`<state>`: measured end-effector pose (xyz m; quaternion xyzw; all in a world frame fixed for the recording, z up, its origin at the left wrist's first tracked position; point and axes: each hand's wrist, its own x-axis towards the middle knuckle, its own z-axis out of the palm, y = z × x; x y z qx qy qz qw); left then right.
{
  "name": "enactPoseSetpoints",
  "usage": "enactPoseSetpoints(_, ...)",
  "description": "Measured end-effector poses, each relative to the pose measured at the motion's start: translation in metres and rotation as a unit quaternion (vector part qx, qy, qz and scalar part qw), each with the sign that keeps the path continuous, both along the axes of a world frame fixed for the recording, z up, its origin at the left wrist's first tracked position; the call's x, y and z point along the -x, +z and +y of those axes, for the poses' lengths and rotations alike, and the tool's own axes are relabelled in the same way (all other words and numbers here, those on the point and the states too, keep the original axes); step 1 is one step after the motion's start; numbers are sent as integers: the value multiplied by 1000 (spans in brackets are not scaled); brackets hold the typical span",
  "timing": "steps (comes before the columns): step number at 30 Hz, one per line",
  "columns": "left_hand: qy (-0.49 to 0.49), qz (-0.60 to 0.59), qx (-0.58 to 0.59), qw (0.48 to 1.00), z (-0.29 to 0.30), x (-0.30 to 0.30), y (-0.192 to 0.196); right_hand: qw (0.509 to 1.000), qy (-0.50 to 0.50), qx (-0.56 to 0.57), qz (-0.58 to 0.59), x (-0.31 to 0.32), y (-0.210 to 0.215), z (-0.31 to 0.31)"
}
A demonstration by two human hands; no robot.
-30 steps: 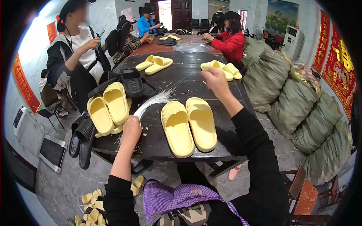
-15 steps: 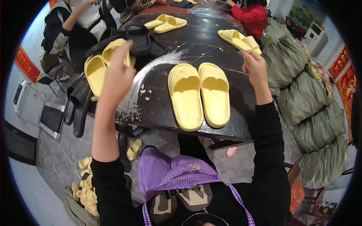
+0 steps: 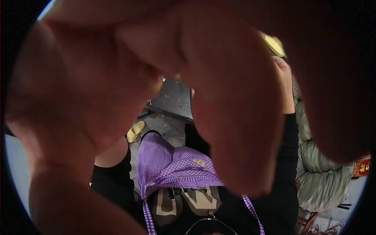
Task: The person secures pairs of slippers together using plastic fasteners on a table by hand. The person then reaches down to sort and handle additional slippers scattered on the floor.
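Packages and signs, head view. Stuffed grey-green sacks [image 3: 319, 184] are stacked at the right edge, rounded and bulging, their upper part hidden behind blurred fingers close to the lens. A red sign [image 3: 361, 166] with gold markings shows just right of the sacks, near the picture's rim; only a small rectangular corner of it is in view, slightly tilted. No screens or labels can be made out; most of the frame is blocked.
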<state>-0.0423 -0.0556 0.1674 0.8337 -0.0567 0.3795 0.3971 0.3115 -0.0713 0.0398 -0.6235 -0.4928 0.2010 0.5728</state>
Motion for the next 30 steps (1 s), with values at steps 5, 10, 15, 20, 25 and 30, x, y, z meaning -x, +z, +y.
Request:
enactPoseSetpoints(5,-7,-26,29,999,2,5,0,999,-33,7,-34,-11,15,-18)
enactPoseSetpoints(10,26,-58,20,998,2,63,-13,999,-27,12,-38,1,10,-12)
enactPoseSetpoints(15,81,-78,11,994,-33,104,-34,1000,-25,8,-12,6,12,-17)
enactPoseSetpoints(20,-17,-44,74,996,-10,99,-22,993,-79,34,-82,17,48,-37)
enactPoseSetpoints(25,-205,10,73,976,-15,-44,40,987,39,-50,-144,13,13,0)
enactPoseSetpoints(30,-336,-22,6,942,-29,-126,50,977,86,-113,-161,-6,13,-30)
